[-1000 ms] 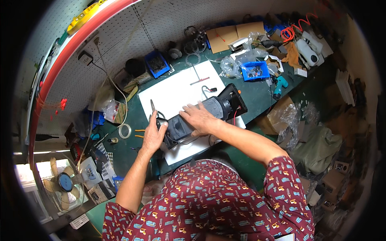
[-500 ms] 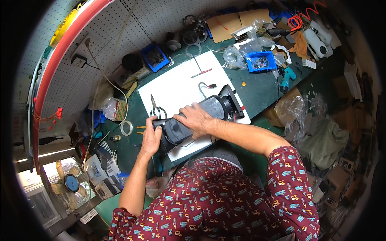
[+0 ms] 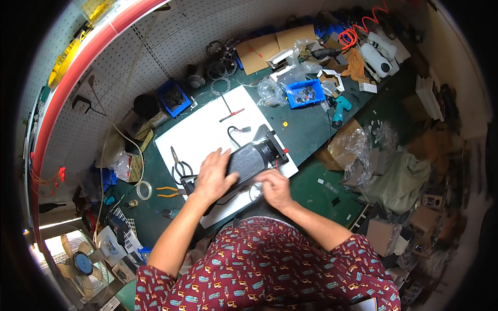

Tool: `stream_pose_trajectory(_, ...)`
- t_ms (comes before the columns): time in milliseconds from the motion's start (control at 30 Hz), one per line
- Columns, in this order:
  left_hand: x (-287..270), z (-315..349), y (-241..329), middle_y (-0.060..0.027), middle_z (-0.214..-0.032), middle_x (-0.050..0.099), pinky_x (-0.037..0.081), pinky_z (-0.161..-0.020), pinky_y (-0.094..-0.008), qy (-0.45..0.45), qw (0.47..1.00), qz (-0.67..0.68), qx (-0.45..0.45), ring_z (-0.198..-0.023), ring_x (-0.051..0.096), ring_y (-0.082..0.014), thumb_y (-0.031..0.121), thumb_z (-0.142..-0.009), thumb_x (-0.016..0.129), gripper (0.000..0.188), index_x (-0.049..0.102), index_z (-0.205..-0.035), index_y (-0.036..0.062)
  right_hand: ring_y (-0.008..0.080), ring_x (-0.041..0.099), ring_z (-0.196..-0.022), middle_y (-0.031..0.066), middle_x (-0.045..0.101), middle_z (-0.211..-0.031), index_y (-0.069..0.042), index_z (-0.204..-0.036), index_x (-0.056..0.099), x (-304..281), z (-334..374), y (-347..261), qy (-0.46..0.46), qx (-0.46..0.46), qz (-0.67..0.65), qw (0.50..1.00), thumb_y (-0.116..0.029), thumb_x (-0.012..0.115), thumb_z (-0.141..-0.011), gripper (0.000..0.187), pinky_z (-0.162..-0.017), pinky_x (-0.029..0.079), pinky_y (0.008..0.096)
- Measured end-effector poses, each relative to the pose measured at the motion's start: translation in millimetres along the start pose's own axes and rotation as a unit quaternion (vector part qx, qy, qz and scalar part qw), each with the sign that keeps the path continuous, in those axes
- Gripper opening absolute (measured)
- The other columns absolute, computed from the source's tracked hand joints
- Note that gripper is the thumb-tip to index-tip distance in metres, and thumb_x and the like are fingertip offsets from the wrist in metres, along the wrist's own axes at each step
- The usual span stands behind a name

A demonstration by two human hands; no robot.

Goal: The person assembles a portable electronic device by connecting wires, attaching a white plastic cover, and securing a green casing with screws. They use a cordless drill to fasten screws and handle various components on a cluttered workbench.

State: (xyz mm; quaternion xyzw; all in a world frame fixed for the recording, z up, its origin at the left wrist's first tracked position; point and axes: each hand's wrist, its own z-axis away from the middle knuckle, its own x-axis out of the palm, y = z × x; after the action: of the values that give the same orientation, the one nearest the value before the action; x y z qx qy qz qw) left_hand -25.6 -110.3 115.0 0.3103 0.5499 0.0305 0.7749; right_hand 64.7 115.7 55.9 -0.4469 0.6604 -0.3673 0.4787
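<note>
A dark grey cylindrical device [image 3: 250, 162] with black end brackets lies at a slant on a white board [image 3: 205, 114]. My left hand [image 3: 211, 176] lies over its left part, fingers stretched out and thumb apart. My right hand [image 3: 276, 189] is beside the device's near right side, its fingers curled; what they hold, if anything, is hidden. A thin looped cable [image 3: 254, 193] shows just left of it. Beyond the device a short black lead with a plug [image 3: 243, 129] lies on the board. My left hand and forearm hide the device's left end.
Black-handled scissors [image 3: 178, 163] and orange-handled pliers [image 3: 168, 192] lie left of the device. A red T-handled tool [image 3: 231, 115] lies beyond it. Farther off are a blue parts bin [image 3: 305, 91], a teal power tool [image 3: 341, 111] and plastic bags. A tape roll [image 3: 144, 190] sits left.
My left hand has moved from the device's left end onto its body. My right hand has left the top and come to the near side, fingers now curled. The whole view has shifted.
</note>
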Motion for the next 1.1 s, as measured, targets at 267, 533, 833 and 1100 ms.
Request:
stream_pose_trajectory(267,88,-60,38,-0.0259,-0.167,0.028,0.027,-0.119,-0.0676,-0.069,0.982,-0.171,0.031,-0.151,0.033,-0.0421,0.063,-0.076,0.081,0.122,0.021,-0.168,0.0102,0.0107,0.066,-0.081,0.0090,0.073,-0.101,0.002,-0.118,0.068,-22,-2,47,0.219,0.137,0.084,0.962,-0.002,0.070,-0.091,0.027,-0.071,0.053,0.0274)
stream_pose_trajectory(533,91,-57,31,-0.0243,-0.158,0.035,0.031,-0.117,-0.0616,-0.008,0.986,-0.157,0.051,-0.143,0.039,-0.0410,0.057,-0.074,0.083,0.118,0.028,-0.165,0.0070,0.0209,0.073,-0.110,0.0194,0.069,-0.130,0.007,-0.147,0.049,-34,-9,54,0.003,0.312,-0.041,0.949,0.005,0.068,-0.093,0.057,-0.090,0.059,0.0309)
stream_pose_trajectory(833,36,-46,28,-0.0304,-0.159,0.042,0.032,-0.123,-0.0489,0.155,0.975,0.144,0.070,-0.147,0.041,-0.0442,0.027,-0.086,0.077,0.082,0.044,-0.158,0.0053,0.0325,0.067,-0.125,0.0229,0.069,-0.132,0.003,-0.147,0.049,-7,52,142,-0.040,0.373,-0.018,0.927,-0.011,0.068,-0.084,0.067,-0.108,0.050,0.0392)
stream_pose_trajectory(1100,29,54,50,-0.0043,-0.112,0.071,0.053,-0.089,-0.0273,-0.075,0.895,0.439,0.002,-0.100,0.064,-0.0119,0.009,-0.099,0.065,0.036,0.065,-0.134,-0.0006,0.0397,0.065,-0.123,0.0253,0.069,-0.129,0.003,-0.141,0.056,-15,69,108,-0.051,0.336,0.146,0.929,-0.011,0.069,-0.082,0.062,-0.110,0.049,0.0455)
